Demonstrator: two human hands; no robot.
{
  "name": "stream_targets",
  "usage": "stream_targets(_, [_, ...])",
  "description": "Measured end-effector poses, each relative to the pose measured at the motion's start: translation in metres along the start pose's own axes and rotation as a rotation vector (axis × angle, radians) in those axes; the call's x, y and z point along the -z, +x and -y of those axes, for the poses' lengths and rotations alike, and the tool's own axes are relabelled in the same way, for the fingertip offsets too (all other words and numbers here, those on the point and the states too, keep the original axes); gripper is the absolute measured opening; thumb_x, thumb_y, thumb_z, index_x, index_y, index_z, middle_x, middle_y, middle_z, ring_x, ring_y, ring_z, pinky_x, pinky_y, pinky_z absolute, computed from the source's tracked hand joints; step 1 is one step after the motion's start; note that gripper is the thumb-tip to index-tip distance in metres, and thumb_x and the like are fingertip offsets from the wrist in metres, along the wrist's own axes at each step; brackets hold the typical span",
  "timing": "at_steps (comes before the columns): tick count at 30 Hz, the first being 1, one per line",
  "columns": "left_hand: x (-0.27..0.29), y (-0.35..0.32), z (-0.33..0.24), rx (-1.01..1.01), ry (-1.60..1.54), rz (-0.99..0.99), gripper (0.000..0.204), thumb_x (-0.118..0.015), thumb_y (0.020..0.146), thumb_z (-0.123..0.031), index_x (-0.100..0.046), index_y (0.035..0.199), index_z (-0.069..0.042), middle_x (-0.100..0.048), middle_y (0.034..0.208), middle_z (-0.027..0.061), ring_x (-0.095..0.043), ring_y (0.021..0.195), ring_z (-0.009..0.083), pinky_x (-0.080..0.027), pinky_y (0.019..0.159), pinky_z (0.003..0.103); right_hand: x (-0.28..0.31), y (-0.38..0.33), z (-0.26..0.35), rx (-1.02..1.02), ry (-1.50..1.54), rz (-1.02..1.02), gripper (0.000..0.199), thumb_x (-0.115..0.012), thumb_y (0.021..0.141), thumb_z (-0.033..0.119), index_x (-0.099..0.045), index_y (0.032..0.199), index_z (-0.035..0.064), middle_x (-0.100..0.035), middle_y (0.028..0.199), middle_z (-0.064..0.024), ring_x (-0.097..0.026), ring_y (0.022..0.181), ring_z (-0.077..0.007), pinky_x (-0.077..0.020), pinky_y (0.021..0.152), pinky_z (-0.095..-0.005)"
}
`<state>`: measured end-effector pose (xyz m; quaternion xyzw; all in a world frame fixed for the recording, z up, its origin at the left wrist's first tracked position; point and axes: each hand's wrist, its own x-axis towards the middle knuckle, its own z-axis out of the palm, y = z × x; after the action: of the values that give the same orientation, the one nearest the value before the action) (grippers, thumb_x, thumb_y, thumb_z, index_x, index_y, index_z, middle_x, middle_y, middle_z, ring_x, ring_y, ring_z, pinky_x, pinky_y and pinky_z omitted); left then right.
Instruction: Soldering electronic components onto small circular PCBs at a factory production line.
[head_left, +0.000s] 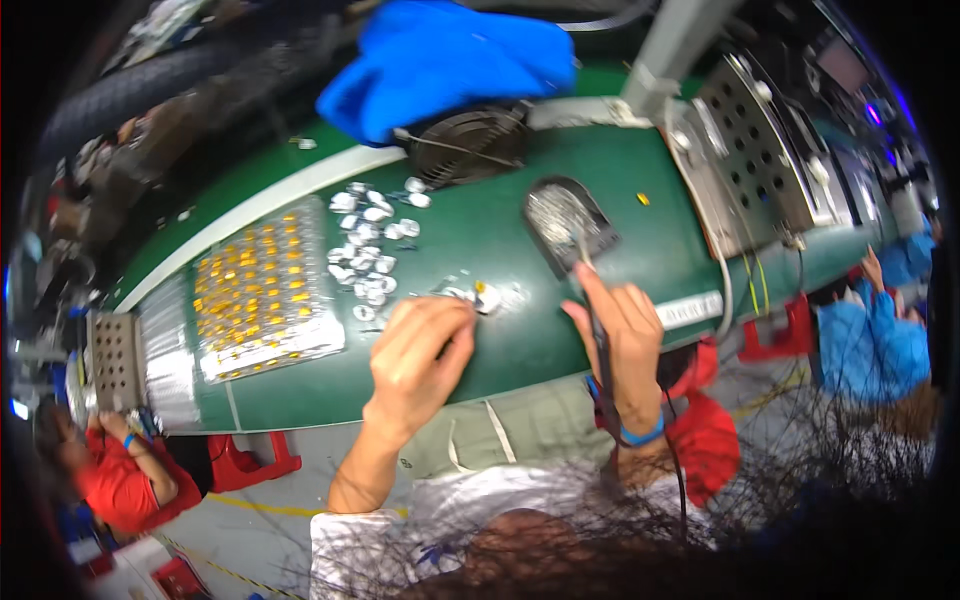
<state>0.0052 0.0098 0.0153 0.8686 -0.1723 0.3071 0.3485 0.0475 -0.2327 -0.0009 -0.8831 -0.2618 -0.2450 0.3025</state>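
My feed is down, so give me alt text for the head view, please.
The right hand holds a thin tool over a black scoop-shaped tray of small pale pieces on a green table, while the left hand is beside a small white-and-yellow part. Leftward lie loose white parts and a clear tray of yellow pieces.

a factory workshop, by its green workbench (470, 230), rows of small yellow parts (247, 258) and nearby co-workers (130, 490)

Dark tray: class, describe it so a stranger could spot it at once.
On the green table, look just beyond the right hand. A dark tray with one rounded end lies there, holding small pale bits, unlike the round grille nearby.
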Motion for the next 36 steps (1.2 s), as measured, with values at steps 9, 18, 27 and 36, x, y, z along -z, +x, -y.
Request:
stream_targets(9, [0.149,0.033,0.095,0.213,0.267,-0.072,0.013,-0.073,0.088,0.005,-0.073,0.100,-0.001,-0.076,0.093,0.0099,-0.068,0.075,0.0165,-0.055,0.072,0.028,-0.020,-0.027,-0.001,0.021,0.396,-0.145,0.042,-0.063,0.103,0.009,-0.055,0.143,-0.0037,-0.077,0.092,-0.0134,-0.062,0.065,-0.0196,-0.0538,0.064,-0.0333])
stream_targets(18, [0.052,0.164,0.251,-0.089,0.346,0.431,0.062,-0.074,0.094,-0.025,-0.053,0.149,-0.002,-0.049,0.156,0.0256,-0.047,0.144,0.0425,-0.040,0.121,0.046,-0.012,-0.037,-0.001,-0.025,0.227,-0.221,0.035,-0.058,0.104,0.006,-0.057,0.137,-0.0048,-0.077,0.089,-0.0137,-0.062,0.063,-0.0180,-0.0515,0.060,-0.0334])
stream_targets(27, [-0.019,0.269,0.121,-0.341,-0.093,0.709,0.041,-0.062,0.097,-0.038,-0.056,0.125,-0.010,-0.057,0.121,0.0133,-0.053,0.113,0.0320,-0.041,0.092,0.048,-0.022,-0.036,-0.006,-0.081,0.140,-0.244,0.048,-0.085,0.078,0.001,-0.070,0.124,0.0047,-0.061,0.068,-0.0077,-0.060,0.053,-0.0271,-0.0471,0.049,-0.0388])
stream_targets(36, [-0.071,0.328,0.091,-1.160,-0.836,0.974,0.046,-0.060,0.095,-0.053,-0.066,0.097,-0.007,-0.062,0.088,0.0114,-0.061,0.080,0.0347,-0.046,0.065,0.049,-0.030,-0.054,-0.004,-0.109,0.270,-0.206,0.049,-0.083,0.079,0.001,-0.069,0.126,0.0053,-0.065,0.072,-0.0076,-0.061,0.054,-0.0260,-0.0477,0.049,-0.0380])
